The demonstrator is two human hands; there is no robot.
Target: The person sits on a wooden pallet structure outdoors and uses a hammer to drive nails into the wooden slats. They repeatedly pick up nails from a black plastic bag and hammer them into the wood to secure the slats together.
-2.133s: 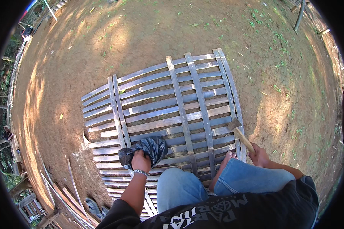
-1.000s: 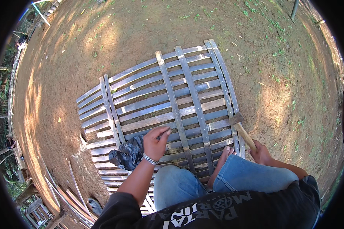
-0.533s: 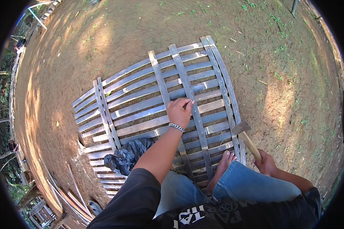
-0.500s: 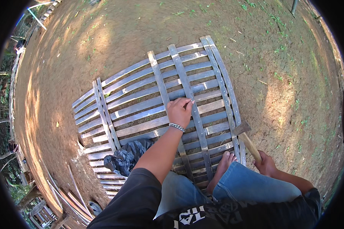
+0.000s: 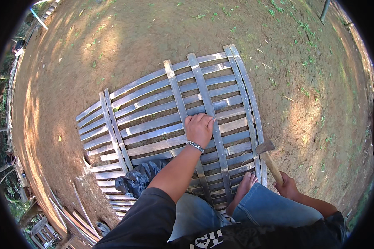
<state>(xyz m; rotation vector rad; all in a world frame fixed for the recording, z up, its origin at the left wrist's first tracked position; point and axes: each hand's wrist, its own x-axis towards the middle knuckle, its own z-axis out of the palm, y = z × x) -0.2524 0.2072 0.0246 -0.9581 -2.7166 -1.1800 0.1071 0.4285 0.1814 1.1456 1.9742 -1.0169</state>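
A slatted wooden panel point(image 5: 147, 124) lies on the dirt, its long thin slats crossed by several upright strips. My left hand point(image 5: 199, 129), with a chain bracelet on its wrist, rests over the middle of the panel beside a cross strip point(image 5: 207, 93). Its fingers are curled closed, and whatever they may hold is too small or hidden to make out. Down at the right, my right hand point(image 5: 287, 186) is wrapped round the wooden handle of a hatchet point(image 5: 271, 166). The hatchet's metal head point(image 5: 264, 147) is over the panel's right edge.
A black plastic bag point(image 5: 139, 178) sits on the panel left of my left forearm. My bare foot point(image 5: 246, 182) rests on the slats at the lower right. Loose wooden strips point(image 5: 77, 220) and a sandal point(image 5: 102, 227) lie at the lower left. A post point(image 5: 324, 10) stands at the far right.
My left hand has turned from a raised thumb-and-finger pinch to a palm-down curl over the strip. The whole view has shifted slightly; my right hand keeps hold of the hatchet.
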